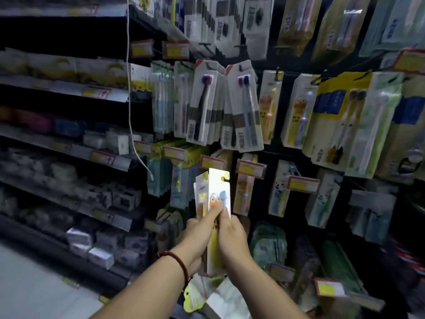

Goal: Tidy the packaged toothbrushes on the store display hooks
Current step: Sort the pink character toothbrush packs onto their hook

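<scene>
Before crowded hung packs, fingers of left hand and right hand clasp a toothbrush stack, top free.

A white-and-yellow toothbrush pack is showing an orange cartoon face; a bracelet at seven o'clock is showing red.

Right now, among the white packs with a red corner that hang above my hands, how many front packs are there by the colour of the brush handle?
Front pack showing a black handle: 1
Front pack showing a blue-grey handle: 1
Total: 2
</scene>
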### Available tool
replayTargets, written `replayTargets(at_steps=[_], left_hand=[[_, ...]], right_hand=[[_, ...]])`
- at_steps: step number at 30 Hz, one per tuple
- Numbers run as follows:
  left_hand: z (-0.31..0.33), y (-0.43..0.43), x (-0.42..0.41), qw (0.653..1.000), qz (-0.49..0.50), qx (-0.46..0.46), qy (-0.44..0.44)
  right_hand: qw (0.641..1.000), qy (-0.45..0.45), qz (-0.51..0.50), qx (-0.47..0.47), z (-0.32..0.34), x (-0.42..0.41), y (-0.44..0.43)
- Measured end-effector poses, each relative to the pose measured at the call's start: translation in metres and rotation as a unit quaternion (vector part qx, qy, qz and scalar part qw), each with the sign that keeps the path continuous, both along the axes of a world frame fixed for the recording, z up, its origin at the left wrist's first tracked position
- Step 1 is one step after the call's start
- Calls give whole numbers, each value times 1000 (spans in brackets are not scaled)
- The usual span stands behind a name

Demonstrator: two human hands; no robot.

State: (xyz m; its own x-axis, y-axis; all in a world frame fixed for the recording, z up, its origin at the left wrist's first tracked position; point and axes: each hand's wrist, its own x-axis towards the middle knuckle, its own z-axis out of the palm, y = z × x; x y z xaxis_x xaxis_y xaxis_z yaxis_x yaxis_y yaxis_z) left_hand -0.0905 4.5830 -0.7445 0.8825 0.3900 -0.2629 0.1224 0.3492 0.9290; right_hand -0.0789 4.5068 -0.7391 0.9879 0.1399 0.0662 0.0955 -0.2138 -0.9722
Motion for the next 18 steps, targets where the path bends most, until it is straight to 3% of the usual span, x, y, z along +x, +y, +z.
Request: replayTargets(at_steps=[5, 11, 18], left_hand=[[-37, 14, 15, 998, 53, -28, 10], [-58, 42, 41, 995, 74, -67, -3], [-72, 60, 76, 994, 90, -41, -39]], right_hand=[[999, 34, 16, -8, -18, 11, 13], [991, 78, 104, 34, -33, 41, 32], [993, 44, 92, 61, -54, 91, 48]])
